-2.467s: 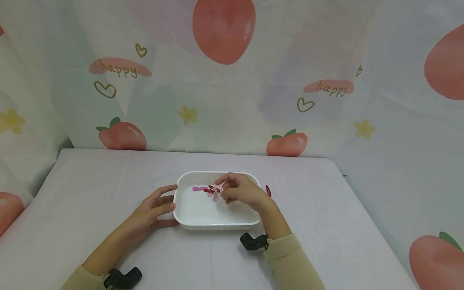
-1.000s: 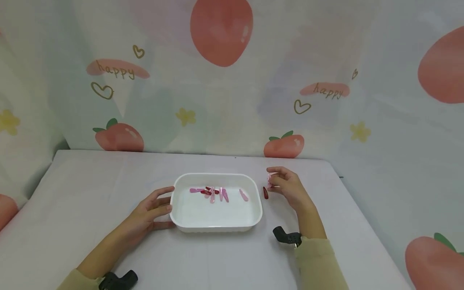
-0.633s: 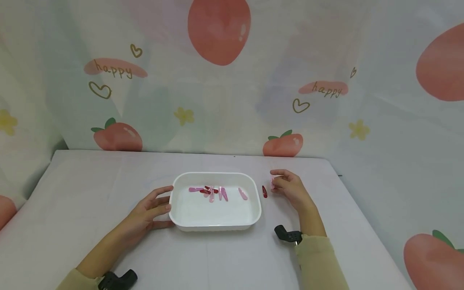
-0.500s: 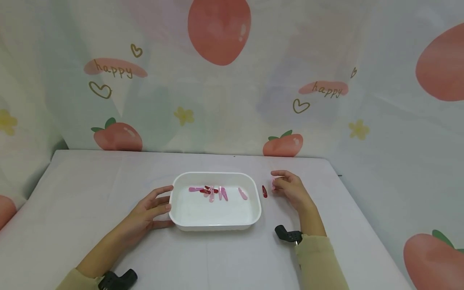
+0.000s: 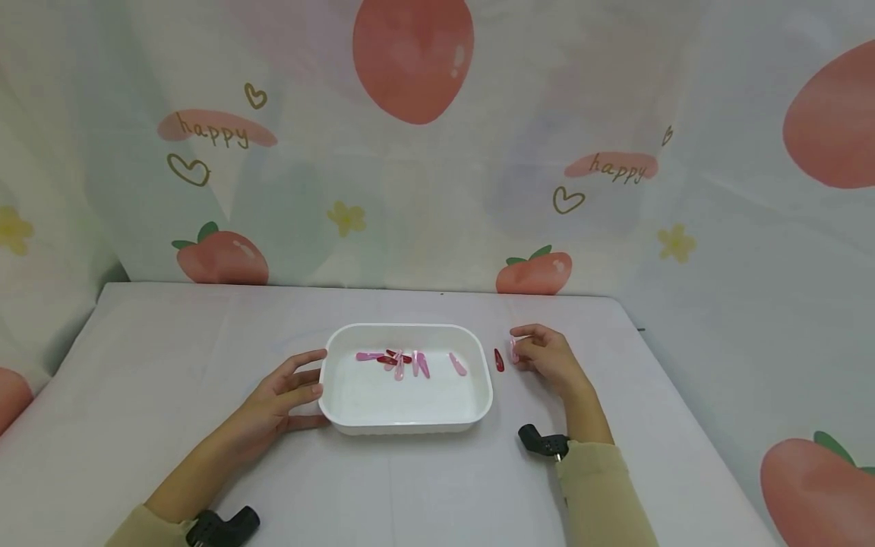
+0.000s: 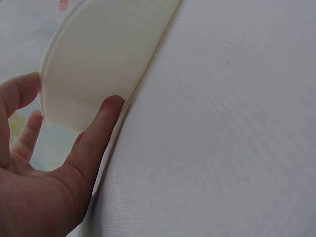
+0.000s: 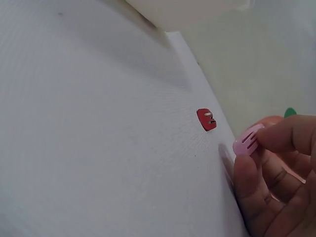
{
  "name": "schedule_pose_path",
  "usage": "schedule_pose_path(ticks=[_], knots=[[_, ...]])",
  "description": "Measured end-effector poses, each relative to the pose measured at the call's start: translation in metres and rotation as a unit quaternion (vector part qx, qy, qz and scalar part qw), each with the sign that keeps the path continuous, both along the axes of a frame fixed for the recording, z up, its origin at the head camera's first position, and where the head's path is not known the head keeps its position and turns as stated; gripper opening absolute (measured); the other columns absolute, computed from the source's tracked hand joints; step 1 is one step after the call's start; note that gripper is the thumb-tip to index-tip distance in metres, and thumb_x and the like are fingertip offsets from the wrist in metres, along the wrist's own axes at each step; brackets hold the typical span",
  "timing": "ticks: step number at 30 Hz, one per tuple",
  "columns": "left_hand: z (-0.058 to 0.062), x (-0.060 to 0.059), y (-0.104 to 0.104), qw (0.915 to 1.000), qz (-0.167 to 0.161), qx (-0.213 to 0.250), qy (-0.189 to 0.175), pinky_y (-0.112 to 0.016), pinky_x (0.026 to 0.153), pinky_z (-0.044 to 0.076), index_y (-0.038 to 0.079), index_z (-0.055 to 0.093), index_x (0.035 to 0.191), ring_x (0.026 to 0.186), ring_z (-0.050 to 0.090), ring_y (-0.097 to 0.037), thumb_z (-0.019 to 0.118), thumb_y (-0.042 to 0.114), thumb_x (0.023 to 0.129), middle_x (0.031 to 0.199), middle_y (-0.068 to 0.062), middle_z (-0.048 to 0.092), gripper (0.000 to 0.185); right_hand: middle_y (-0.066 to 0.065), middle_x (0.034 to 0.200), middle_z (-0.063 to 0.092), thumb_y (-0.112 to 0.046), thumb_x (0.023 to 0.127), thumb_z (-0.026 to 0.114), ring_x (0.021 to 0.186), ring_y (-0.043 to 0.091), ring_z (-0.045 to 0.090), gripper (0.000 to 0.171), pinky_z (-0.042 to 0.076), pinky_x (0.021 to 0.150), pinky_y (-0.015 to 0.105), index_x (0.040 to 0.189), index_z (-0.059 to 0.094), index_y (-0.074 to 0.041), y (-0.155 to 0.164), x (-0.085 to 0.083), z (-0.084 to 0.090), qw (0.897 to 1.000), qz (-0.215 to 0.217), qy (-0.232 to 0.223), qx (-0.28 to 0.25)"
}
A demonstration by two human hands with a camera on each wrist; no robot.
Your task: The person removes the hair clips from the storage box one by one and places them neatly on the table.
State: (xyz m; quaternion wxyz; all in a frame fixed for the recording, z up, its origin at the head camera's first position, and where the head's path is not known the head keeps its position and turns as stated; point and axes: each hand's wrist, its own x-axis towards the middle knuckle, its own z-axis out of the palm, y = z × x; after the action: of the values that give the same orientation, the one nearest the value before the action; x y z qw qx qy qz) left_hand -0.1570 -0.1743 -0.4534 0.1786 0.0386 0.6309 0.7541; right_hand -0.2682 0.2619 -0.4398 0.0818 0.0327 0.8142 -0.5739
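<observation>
Two hands flank a white tray [image 5: 406,417]. Right hand [image 5: 544,358], just right of the tray, pinches a glossy pale-pink snap clip [image 7: 245,140] between thumb and curled fingers; most of the clip is hidden by the fingers. Left hand [image 5: 282,396] rests relaxed against the tray's smooth left wall, thumb [image 6: 97,139] touching its base. One dark-red clip [image 5: 499,360] lies between tray and right hand. Several flat pink and red clips [image 5: 403,363] lie inside the rounded rectangular tray, on a finely woven white tablecloth [image 5: 171,357].
</observation>
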Motion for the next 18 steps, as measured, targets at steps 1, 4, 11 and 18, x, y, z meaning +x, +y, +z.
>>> schedule_pose_path(ticks=[1, 4, 11, 18], knots=[[-0.0002, 0.0001, 0.0000, 1.0000, -0.001, 0.001, 0.000, -0.051, 0.082, 0.049, 0.025, 0.032, 0.140, 0.117, 0.048, -0.037, 0.055, 0.013, 0.092, 0.140, -0.015, 0.033, 0.055, 0.017, 0.094, 0.060, -0.005, 0.085, 0.058, 0.073, 0.020, 0.060, 0.033, 0.055, 0.065, 0.030, 0.118, 0.055, -0.002, -0.0002, 0.0002, -0.0002, 1.000, 0.000, 0.000, 0.011], [-0.0008, 0.0002, -0.0001, 1.0000, -0.002, 0.004, 0.002, -0.051, 0.082, 0.049, 0.023, 0.031, 0.140, 0.117, 0.048, -0.037, 0.055, 0.013, 0.092, 0.140, -0.016, 0.033, 0.055, 0.016, 0.094, 0.061, -0.007, 0.085, 0.058, 0.072, 0.021, 0.059, 0.031, 0.054, 0.064, 0.030, 0.116, 0.056, -0.004, -0.0012, 0.0009, 0.0001, 0.999, 0.001, 0.002, 0.052], [-0.0032, 0.0004, -0.0011, 0.9997, -0.015, 0.008, 0.015, -0.052, 0.083, 0.048, 0.021, 0.029, 0.141, 0.118, 0.046, -0.039, 0.055, 0.013, 0.092, 0.141, -0.019, 0.030, 0.056, 0.012, 0.089, 0.060, -0.012, 0.087, 0.060, 0.069, 0.021, 0.055, 0.025, 0.052, 0.061, 0.027, 0.111, 0.059, -0.008, -0.0043, 0.0032, 0.0007, 0.993, 0.006, 0.002, 0.119], [-0.0036, 0.0002, -0.0009, 0.9998, -0.010, 0.009, 0.013, -0.052, 0.083, 0.048, 0.020, 0.027, 0.142, 0.118, 0.045, -0.040, 0.054, 0.012, 0.092, 0.141, -0.018, 0.031, 0.057, 0.011, 0.088, 0.060, -0.012, 0.086, 0.063, 0.070, 0.020, 0.056, 0.026, 0.052, 0.061, 0.027, 0.112, 0.059, -0.007, -0.0064, 0.0064, 0.0017, 0.991, 0.007, 0.011, 0.132]])
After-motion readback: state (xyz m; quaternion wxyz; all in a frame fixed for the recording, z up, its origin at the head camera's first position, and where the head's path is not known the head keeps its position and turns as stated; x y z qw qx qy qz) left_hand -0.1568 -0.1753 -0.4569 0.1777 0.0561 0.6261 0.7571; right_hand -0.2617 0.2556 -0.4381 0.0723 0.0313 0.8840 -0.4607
